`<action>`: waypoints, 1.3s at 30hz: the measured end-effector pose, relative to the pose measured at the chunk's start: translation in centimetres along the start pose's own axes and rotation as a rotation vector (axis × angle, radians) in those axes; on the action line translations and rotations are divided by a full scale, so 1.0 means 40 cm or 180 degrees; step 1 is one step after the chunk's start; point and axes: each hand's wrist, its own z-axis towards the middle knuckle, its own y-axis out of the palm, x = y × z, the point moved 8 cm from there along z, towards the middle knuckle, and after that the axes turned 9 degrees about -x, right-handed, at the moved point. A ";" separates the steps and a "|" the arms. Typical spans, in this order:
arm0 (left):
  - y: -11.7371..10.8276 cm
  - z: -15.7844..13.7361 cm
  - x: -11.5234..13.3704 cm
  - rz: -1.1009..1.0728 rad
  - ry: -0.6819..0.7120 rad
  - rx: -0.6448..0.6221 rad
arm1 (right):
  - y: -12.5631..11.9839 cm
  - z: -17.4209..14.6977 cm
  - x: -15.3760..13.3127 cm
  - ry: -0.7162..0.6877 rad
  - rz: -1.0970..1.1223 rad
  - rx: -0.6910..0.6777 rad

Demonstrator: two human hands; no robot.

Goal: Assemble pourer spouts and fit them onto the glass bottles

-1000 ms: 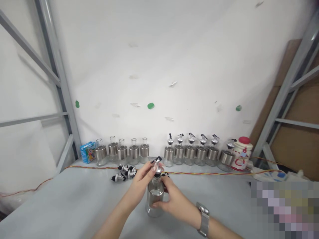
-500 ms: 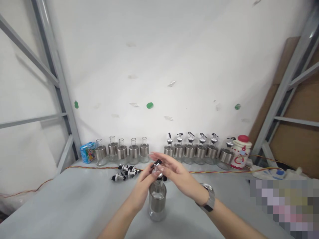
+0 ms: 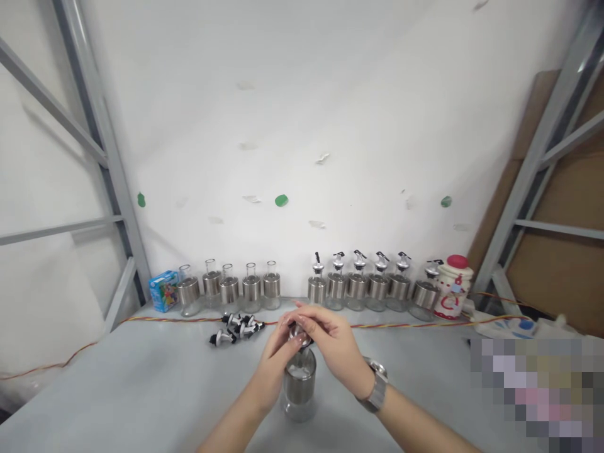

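Note:
A glass bottle with a steel sleeve [image 3: 300, 384] stands upright on the table in front of me. At its neck sits a silver pourer spout [image 3: 304, 340], mostly covered by my fingers. My left hand [image 3: 274, 358] is closed round the spout from the left, thumb across its front. From the right, my right hand [image 3: 335, 343] wraps over the top of the same spout, and a metal-banded watch [image 3: 375, 390] is on that wrist. The spout's black lever is hidden under the fingers.
Loose pourer spouts [image 3: 236, 328] lie left of my hands. Several uncapped bottles [image 3: 229, 289] line the back left beside a blue box [image 3: 163, 290]. Bottles with spouts [image 3: 358, 286] stand back right, near a red-lidded jar [image 3: 453, 286]. A twisted cable [image 3: 401, 325] crosses the table.
My right hand has come down and closed over the spout, covering the black lever that showed before. My left hand keeps its grip at the spout.

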 end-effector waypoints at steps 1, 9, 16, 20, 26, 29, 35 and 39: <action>-0.001 -0.002 -0.004 -0.0010 0.0025 0.0029 | 0.001 -0.002 -0.001 -0.0012 -0.0005 0.0023; -0.015 -0.012 -0.027 0.0330 0.0188 0.0096 | -0.007 -0.017 0.019 0.0143 -0.0108 0.0193; 0.002 -0.012 0.010 0.2079 0.0521 -0.0139 | -0.028 -0.005 0.021 0.0346 0.0153 -0.0245; 0.018 -0.015 0.046 0.2859 0.0667 0.0012 | -0.075 -0.033 0.043 0.0287 0.0334 0.0140; 0.024 -0.029 0.078 0.3722 0.1316 0.0247 | -0.047 -0.119 0.153 0.0307 0.0045 -0.0137; 0.021 -0.036 0.077 0.4071 0.1702 0.0397 | 0.002 -0.149 0.180 0.0357 -0.0358 -0.0514; 0.010 -0.038 0.068 0.4096 0.1985 0.0675 | 0.043 -0.132 0.162 0.0527 -0.0724 -0.0223; 0.005 -0.029 0.067 0.3936 0.1983 0.0838 | 0.049 -0.108 0.157 0.0558 -0.0767 0.0013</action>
